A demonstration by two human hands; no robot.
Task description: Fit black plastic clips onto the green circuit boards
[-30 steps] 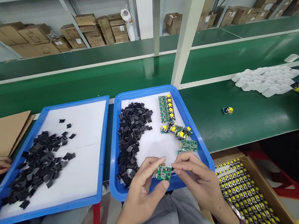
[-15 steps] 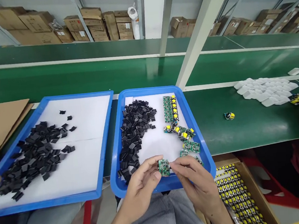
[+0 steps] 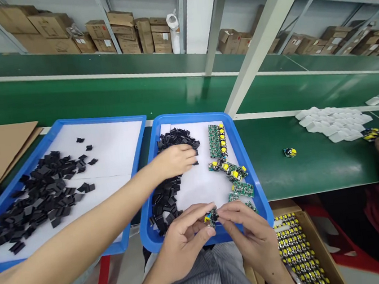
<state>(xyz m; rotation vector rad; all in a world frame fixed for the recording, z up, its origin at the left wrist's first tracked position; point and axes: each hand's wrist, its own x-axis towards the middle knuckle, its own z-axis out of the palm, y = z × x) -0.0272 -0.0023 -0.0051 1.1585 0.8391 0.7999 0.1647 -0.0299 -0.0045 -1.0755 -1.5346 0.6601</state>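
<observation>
Between the fingertips of both hands a small green circuit board [image 3: 212,218] with a yellow component is held over the near rim of the blue tray [image 3: 261,188]. My left hand [image 3: 188,239] grips its left side with thumb and fingers. My right hand [image 3: 249,230] pinches at its right edge, where a dark bit shows; whether that is a separate piece I cannot tell. In this tray lie a heap of black plastic pieces [image 3: 166,194] on the left, a neat row of boards [image 3: 217,141] at the back right and several loose boards [image 3: 243,188] below it.
From the left a co-worker's hand [image 3: 178,161] reaches across onto the black heap. A second blue tray [image 3: 139,151] holds more black pieces. White housings [image 3: 334,122] and a single board [image 3: 290,152] are on the bench at right. A carton [image 3: 316,237] of boards stands below.
The board in my hands has been turned, from its flat green face to its edge with yellow showing. A co-worker's arm has come in from the left over the black pieces.
</observation>
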